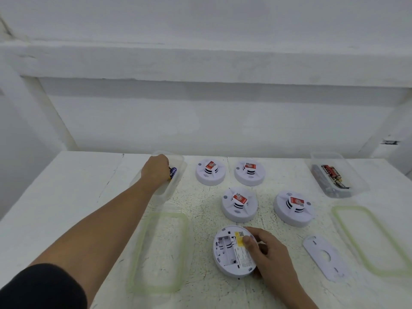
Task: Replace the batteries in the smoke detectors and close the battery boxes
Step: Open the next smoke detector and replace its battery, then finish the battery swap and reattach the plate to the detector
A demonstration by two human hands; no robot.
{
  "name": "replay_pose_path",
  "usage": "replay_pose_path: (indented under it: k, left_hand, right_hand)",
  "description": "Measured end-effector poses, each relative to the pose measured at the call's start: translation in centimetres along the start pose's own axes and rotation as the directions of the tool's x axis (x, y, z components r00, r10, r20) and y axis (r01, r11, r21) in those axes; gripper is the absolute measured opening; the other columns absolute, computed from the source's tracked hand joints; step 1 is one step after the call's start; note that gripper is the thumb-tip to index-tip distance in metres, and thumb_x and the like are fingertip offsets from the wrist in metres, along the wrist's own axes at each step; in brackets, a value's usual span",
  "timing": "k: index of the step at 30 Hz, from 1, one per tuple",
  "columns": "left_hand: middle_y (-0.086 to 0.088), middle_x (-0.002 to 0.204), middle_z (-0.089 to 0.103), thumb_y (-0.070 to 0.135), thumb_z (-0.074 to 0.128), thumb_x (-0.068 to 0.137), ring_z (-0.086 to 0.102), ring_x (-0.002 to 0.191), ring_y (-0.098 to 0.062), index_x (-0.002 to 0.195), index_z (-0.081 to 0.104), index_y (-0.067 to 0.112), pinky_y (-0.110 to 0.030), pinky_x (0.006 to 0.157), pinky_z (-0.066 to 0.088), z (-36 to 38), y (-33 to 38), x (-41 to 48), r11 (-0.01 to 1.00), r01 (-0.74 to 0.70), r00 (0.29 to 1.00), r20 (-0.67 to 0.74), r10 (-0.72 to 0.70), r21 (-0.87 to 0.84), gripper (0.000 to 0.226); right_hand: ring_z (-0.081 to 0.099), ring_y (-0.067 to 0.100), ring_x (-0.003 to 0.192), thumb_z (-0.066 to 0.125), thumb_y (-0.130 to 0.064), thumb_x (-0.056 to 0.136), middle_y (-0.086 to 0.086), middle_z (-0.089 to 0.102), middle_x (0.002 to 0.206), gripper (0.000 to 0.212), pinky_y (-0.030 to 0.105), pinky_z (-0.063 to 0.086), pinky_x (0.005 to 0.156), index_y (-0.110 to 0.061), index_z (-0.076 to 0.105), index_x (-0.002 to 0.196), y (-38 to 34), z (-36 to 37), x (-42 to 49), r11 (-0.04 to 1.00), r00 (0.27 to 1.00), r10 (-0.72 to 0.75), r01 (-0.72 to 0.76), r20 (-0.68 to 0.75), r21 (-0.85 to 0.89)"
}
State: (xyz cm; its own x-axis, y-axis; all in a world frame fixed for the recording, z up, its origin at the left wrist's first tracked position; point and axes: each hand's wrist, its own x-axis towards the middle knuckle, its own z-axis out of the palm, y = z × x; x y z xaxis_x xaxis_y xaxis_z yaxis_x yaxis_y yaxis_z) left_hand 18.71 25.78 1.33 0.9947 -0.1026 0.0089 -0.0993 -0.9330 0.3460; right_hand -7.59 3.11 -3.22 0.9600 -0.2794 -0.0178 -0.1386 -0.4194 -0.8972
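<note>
White-painted worktop point(66, 186), speckled and cracked toward the middle, backed by a plain white wall point(200, 121) beneath a thick horizontal ledge point(200, 63), with a slanted left support point(51, 112), a slanted right support point(383, 123) and a small dark mark point(389, 142) at far right.

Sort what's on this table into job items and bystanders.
In use: open detector in right hand; blue battery in left hand; battery tub; back plate; four waiting detectors.
Lying about: two green-rimmed lids; tub of red batteries.
</note>
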Motion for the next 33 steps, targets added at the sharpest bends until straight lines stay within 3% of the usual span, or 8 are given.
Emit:
replay_pose_path:
  k: [2,6,9,14,19,23,26,33]
  left_hand:
    - [-0.009,0.077,0.054,0.002,0.05,0.087,0.047,0.072,-0.026,0.08,0.054,0.014,-0.029,0.065,0.04,-0.2,0.0,-0.4,0.999,0.013,1.0,-0.013,-0.013,-0.047,0.014]
    - [-0.016,0.115,0.064,0.001,0.05,0.088,0.061,0.097,-0.031,0.117,0.063,0.006,-0.03,0.074,0.044,-0.7,0.3,-2.0,0.979,0.04,0.994,-0.096,-0.06,-0.201,0.032]
    - [-0.009,0.108,0.067,0.007,0.053,0.09,0.062,0.098,-0.027,0.113,0.065,0.008,-0.032,0.08,0.046,-1.0,1.3,-5.0,0.957,-0.039,0.972,-0.234,-0.031,-0.289,0.026]
    - [0.003,0.087,0.062,0.014,0.065,0.086,0.053,0.068,-0.009,0.096,0.066,0.017,-0.019,0.067,0.04,-0.1,4.0,-12.1,0.873,-0.287,0.917,-0.378,0.131,-0.395,0.011]
    - [0.014,0.089,0.058,0.046,0.063,0.078,0.054,0.077,-0.007,0.101,0.065,0.026,-0.006,0.063,0.038,2.8,7.7,-19.5,0.746,-0.423,0.906,-0.243,0.347,-0.514,0.03]
    - [0.019,0.121,0.044,0.068,0.064,0.063,0.047,0.106,0.005,0.131,0.047,0.034,-0.008,0.084,0.041,6.5,9.9,-22.6,0.763,-0.326,0.908,0.039,0.417,-0.558,0.078]
    - [0.022,0.127,0.041,0.066,0.073,0.061,0.041,0.117,0.007,0.138,0.038,0.035,-0.015,0.096,0.042,8.6,10.7,-23.3,0.757,-0.323,0.899,0.064,0.432,-0.568,0.09]
    - [0.02,0.122,0.054,0.051,0.082,0.058,0.053,0.107,0.002,0.132,0.043,0.033,-0.014,0.083,0.048,10.5,13.4,-23.1,0.717,-0.242,0.927,0.061,0.369,-0.654,0.085]
  right_hand:
    - [0.065,0.011,0.071,0.053,-0.05,0.085,-0.018,0.068,0.085,0.017,0.03,0.052,0.059,-0.054,0.06,0.101,0.1,0.0,0.0,1.0,1.0,0.0,0.0,0.007,-0.004]
    - [0.065,0.01,0.073,0.055,-0.042,0.09,-0.018,0.067,0.087,0.014,0.036,0.056,0.063,-0.049,0.064,0.098,0.1,-0.1,0.1,0.999,1.0,0.005,-0.004,0.023,-0.038]
    - [0.064,0.008,0.076,0.054,-0.041,0.091,-0.015,0.067,0.087,0.014,0.036,0.057,0.066,-0.046,0.063,0.1,-0.1,-0.3,0.2,0.997,0.999,-0.006,0.01,0.043,-0.082]
    - [0.064,0.007,0.072,0.054,-0.039,0.092,-0.013,0.066,0.082,0.013,0.03,0.057,0.06,-0.051,0.057,0.095,-0.8,-1.4,0.2,0.992,0.999,-0.021,0.025,0.035,-0.124]
    - [0.064,0.0,0.071,0.055,-0.033,0.093,-0.015,0.068,0.076,0.017,0.026,0.056,0.058,-0.049,0.058,0.09,-0.2,-4.2,-0.1,0.987,1.0,-0.009,0.006,-0.013,-0.161]
    - [0.062,-0.008,0.076,0.056,-0.032,0.093,-0.016,0.068,0.082,0.016,0.01,0.048,0.057,-0.03,0.067,0.105,0.9,-6.3,0.0,0.975,0.999,-0.002,-0.009,-0.05,-0.22]
    - [0.06,-0.007,0.07,0.059,-0.032,0.092,-0.015,0.066,0.08,0.02,0.005,0.043,0.058,-0.025,0.069,0.107,1.0,-7.3,0.0,0.965,0.998,-0.007,-0.01,-0.065,-0.261]
    - [0.057,0.006,0.065,0.056,-0.035,0.093,-0.004,0.069,0.078,0.02,0.017,0.041,0.056,-0.02,0.069,0.097,2.1,-10.0,0.9,0.909,0.991,-0.132,0.118,-0.007,-0.401]
